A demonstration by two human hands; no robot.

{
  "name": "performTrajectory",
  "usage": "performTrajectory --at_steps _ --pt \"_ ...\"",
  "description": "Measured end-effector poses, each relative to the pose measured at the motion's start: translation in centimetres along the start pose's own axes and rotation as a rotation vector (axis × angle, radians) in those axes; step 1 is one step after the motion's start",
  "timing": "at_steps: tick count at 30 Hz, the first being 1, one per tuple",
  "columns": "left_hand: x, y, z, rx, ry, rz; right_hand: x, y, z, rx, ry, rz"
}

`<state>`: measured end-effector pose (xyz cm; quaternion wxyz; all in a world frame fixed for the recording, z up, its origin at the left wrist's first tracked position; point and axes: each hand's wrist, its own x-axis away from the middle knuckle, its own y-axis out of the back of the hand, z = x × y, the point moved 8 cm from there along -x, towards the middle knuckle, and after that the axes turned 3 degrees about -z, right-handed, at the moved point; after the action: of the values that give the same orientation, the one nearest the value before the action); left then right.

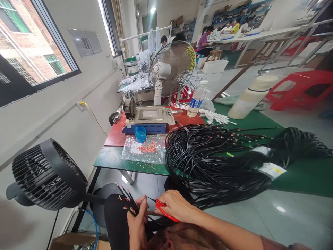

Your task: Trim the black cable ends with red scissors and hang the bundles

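A green table (299, 182), cut off at right, bears a heap of black cables (203, 156) spilling over its near edge, right end blurred. Off that edge, the left hand (139, 215) grips loose cables (129, 198), lower lengths mostly hidden; the right grasps red-handled snips (166, 212), blade contact unclear.

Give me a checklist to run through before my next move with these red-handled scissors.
1. Black cables held in left hand: ok, bunched.
2. Scissors gripped in right hand: ok, by the handles.
3. Blades clear of left fingers: cannot tell, they look close.
4. Scraps all on the plastic sheet: not ok, some lie beyond it on the green table.
5. Cable pile wholly on the table: not ok, some hangs over the front edge.
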<state>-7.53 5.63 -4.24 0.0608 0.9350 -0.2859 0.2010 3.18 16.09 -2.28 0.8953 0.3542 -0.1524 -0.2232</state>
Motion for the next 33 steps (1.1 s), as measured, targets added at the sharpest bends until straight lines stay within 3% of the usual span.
performTrajectory --at_steps 5,11,14,18,25,30,33 --pt "-0.4 0.3 0.9 0.012 0.022 0.045 -0.6 -0.7 -0.9 -0.107 -0.091 0.019" --pt "-0.5 0.5 1.3 0.028 0.029 0.065 -2.1 -2.0 -0.8 -0.914 -0.242 0.042" --pt "0.1 0.1 0.7 0.014 0.025 0.083 -2.7 -2.7 0.4 -1.120 -0.254 0.102" --pt "0.8 -0.3 0.1 0.011 0.035 0.097 -2.9 -3.0 1.2 -1.152 -0.238 0.108" --pt "0.8 -0.3 0.3 0.071 0.019 0.073 -1.9 -2.8 1.0 -0.977 -0.171 0.012" --pt "1.7 -1.2 -0.2 0.174 0.071 0.134 -1.6 -4.4 1.2 -1.267 -0.326 0.213" --pt "2.1 -1.5 -0.5 0.195 0.083 0.185 -1.6 -5.0 1.1 -1.305 -0.406 0.281"
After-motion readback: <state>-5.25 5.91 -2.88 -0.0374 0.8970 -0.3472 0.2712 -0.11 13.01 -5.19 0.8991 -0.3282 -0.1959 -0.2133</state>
